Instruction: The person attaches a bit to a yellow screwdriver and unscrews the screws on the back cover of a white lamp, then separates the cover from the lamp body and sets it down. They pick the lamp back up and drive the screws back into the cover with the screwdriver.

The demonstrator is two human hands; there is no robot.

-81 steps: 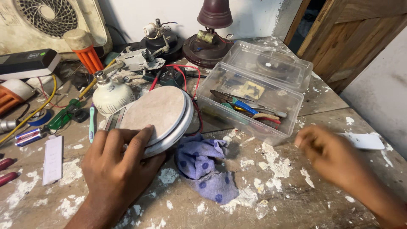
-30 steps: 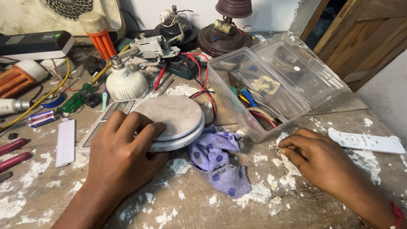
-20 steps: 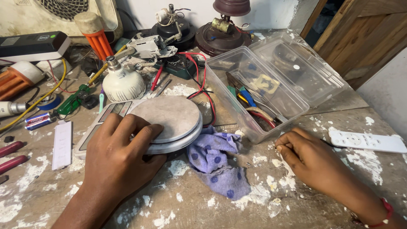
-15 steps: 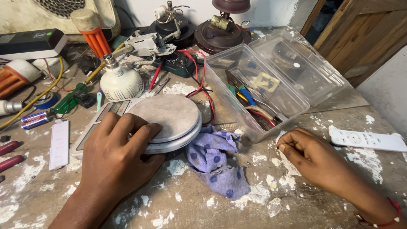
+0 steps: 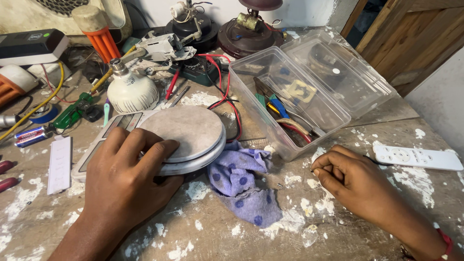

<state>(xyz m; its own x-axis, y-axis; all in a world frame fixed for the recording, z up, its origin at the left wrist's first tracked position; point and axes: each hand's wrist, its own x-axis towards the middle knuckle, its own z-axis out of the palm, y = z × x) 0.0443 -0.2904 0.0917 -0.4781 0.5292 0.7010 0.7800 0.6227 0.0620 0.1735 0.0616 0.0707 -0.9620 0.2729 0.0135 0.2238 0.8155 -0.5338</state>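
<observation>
My left hand (image 5: 128,176) lies over the near edge of a flat round scale (image 5: 188,128) with a grey disc top, fingers spread and gripping it against the table. My right hand (image 5: 350,176) rests on the table to the right, just in front of the clear plastic box (image 5: 270,72). Its fingers are curled shut with the tips pinched together, and I cannot see anything in them. A purple dotted cloth (image 5: 244,186) lies crumpled between the two hands. A tiny screw (image 5: 279,184) lies beside the cloth.
The open box holds tools and wires, its lid (image 5: 338,72) folded back. A white remote (image 5: 418,157) lies at the right. Behind the scale are a white bulb (image 5: 130,92), red leads, a dark meter (image 5: 200,67), batteries (image 5: 29,135) and a white strip (image 5: 59,157).
My right hand came in from the right, settled in front of the plastic box and closed its fingers. The left hand has stayed on the scale.
</observation>
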